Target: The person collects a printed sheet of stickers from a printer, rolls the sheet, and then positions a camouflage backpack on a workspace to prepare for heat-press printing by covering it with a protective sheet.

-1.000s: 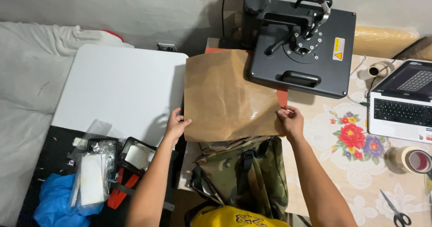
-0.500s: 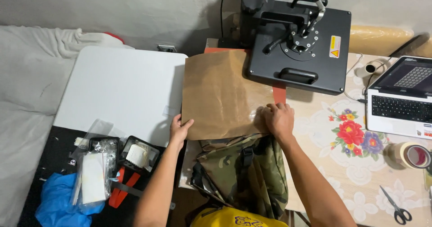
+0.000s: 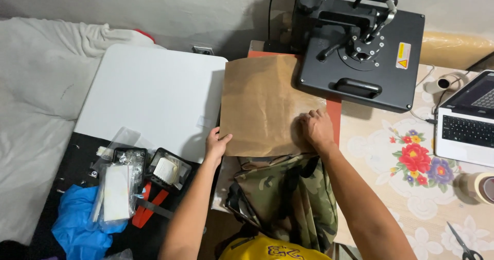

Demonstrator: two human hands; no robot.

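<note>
The brown paper sheet lies flat under your hands, its long axis running away from you toward the wall, its far right corner tucked just beneath the black heat press. Take that sheet as your landmark. Your left hand pinches its near left corner, thumb on top and fingers curled under the edge, so that grip is clamped on the paper. Your right hand lies palm down on the near right part of the sheet, fingers spread and pressing flat, closed on nothing.

A strip of the orange-red lower pad shows along the sheet's right edge. Just nearer to you than the sheet, a camouflage bag hangs over the bench edge, touching the paper's near edge. Left of the sheet sits a white board, its right edge slipping under the paper.

Nearer and further left of the sheet, two small black trays sit side by side; one holds a white paper piece, the other small clear-wrapped items that you cannot make out. A clear plastic packet rests beside them, with a blue glove below.

Right of the sheet, beyond the press, the flowered cloth carries a laptop, a tape roll and scissors.
</note>
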